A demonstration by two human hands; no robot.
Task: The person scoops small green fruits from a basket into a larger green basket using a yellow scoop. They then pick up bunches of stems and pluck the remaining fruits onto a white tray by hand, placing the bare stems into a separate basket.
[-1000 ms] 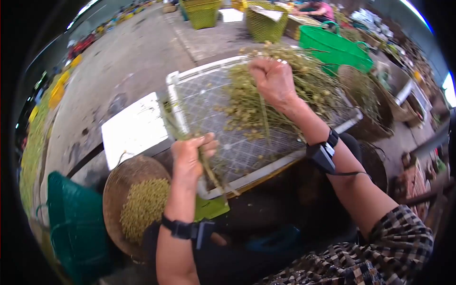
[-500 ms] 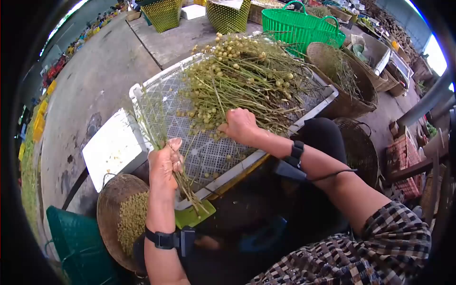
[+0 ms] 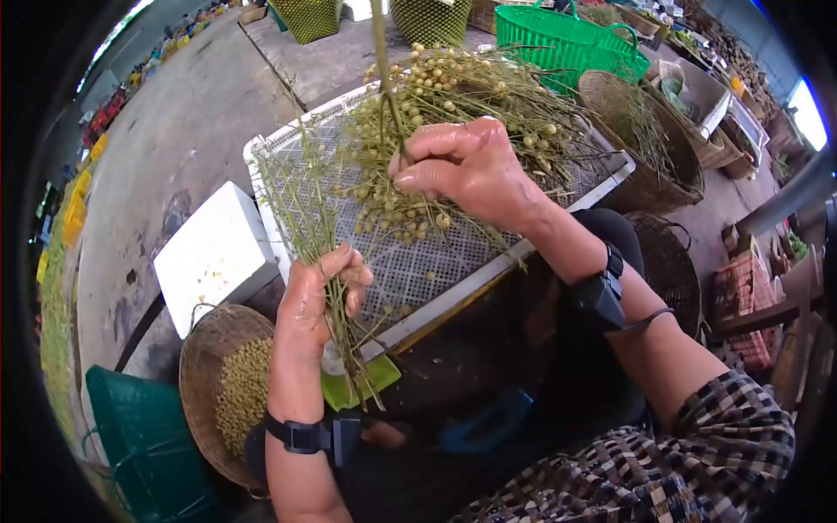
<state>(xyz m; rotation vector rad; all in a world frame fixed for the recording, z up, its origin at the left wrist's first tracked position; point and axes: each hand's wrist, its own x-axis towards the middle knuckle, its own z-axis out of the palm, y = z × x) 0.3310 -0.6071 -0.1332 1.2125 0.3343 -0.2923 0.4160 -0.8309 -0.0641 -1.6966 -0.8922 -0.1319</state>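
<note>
My left hand (image 3: pixel 318 292) is closed round a small bunch of thin green stalks (image 3: pixel 301 200), their cut ends hanging below the fist. My right hand (image 3: pixel 466 166) pinches a single stalk (image 3: pixel 384 74) that stands up between thumb and fingers, raised over the white mesh tray (image 3: pixel 453 257). On that tray lies a large heap of stalks with round, yellowish seed pods (image 3: pixel 449 78), just behind my right hand. Several loose pods rest on the mesh near the front edge.
At the lower left stand a wicker basket of round pods (image 3: pixel 242 392) and a dark green basket (image 3: pixel 148 436). A white foam box (image 3: pixel 214 253) sits left of the tray. Behind are a bright green basket (image 3: pixel 558 44) and, at right, a wicker basket with stalks (image 3: pixel 658 166).
My right hand has lifted from the heap, drawing up a stalk toward me. My left hand still grips its bunch, shifted slightly right. The view has moved a little.
</note>
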